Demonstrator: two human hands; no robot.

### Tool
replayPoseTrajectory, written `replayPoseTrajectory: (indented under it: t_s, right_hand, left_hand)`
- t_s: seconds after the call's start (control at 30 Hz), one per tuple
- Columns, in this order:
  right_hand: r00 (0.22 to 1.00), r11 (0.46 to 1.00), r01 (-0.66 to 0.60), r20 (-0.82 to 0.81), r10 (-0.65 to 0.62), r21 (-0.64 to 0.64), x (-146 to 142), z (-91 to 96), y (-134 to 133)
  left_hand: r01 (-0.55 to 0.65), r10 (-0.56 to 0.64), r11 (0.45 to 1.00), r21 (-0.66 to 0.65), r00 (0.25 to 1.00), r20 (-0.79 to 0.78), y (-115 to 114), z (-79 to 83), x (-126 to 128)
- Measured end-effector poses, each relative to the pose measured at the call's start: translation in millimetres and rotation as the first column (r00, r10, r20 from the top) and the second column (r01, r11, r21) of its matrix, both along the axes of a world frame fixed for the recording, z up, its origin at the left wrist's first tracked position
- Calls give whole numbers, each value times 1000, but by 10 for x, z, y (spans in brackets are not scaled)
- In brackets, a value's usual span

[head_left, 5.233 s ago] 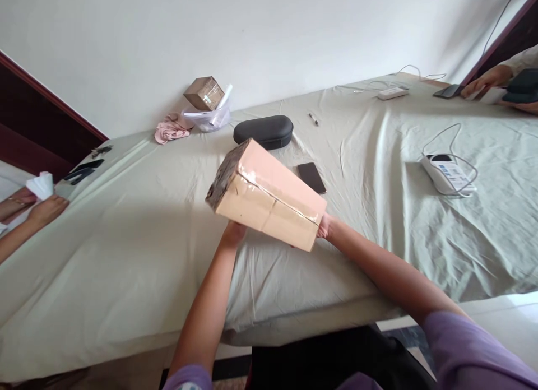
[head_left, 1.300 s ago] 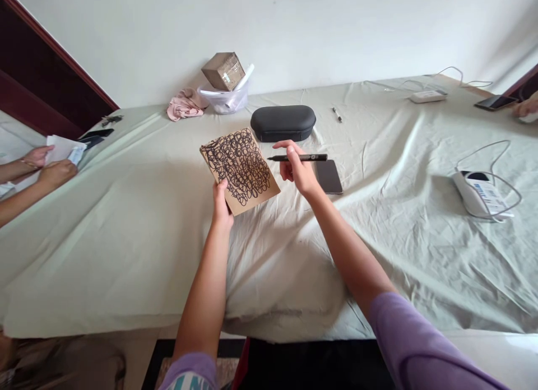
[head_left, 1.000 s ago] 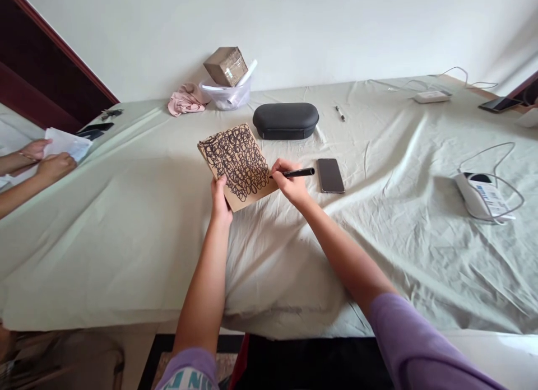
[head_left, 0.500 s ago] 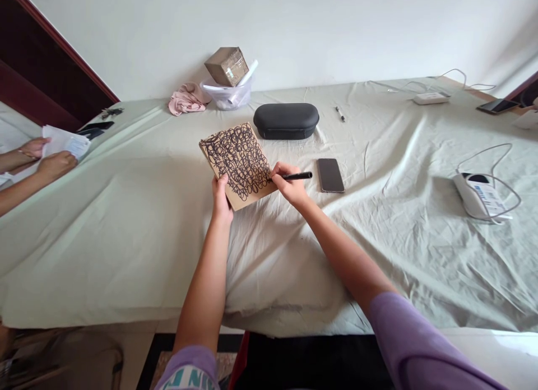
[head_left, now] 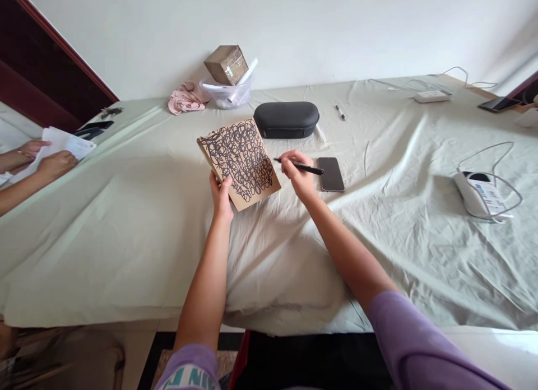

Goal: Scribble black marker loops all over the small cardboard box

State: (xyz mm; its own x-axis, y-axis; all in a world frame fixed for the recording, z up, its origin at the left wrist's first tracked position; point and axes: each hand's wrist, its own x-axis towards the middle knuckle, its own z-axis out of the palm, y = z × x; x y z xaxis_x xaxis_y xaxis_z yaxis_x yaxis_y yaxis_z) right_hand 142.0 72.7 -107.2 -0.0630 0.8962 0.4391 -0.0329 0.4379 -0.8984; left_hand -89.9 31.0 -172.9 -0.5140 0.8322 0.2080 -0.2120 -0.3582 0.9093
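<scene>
My left hand grips the lower left edge of a brown notebook, thumb on top and fingers hidden underneath. Black looping scribbles cover most of its face, leaving a bare strip along the bottom edge. In my right hand is a black marker, pinched between thumb and fingers. Its tip points left, just off the notebook's right edge and apart from it. A dark smartphone lies right beside that hand. Behind the notebook sits a black zip case.
A pen lies right of the case. Toward the wall stand a plastic tub with a cardboard box, and a pink cloth. A white device with a cable is at right. Another person's hands hold papers at left.
My right hand has drawn the marker off the notebook, moving up and to the right. The notebook has tilted slightly in my left hand. The other person's papers have shifted a little.
</scene>
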Motion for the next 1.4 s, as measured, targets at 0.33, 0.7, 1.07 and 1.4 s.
replayPoseTrajectory:
  t_s: [0.33,0.7,1.07,1.4]
  right_hand:
    - [659,976,214,732,-171,35,414,-567,303]
    - [993,959,103,22,-113,263,342,210,231]
    - [648,670,-707,586,486,225,231,1008,-653]
    - [877,862,-480,96,470,165,185,1001,-537]
  left_hand:
    - [176,-125,971,162,951,-283,44,-170,-102]
    - [-225,723,680,698,364,-587,-241,110,55]
    - [31,285,791,611,864,-414,-540,396,677]
    - [-28,98,908,419,984,-146,-579,610,697]
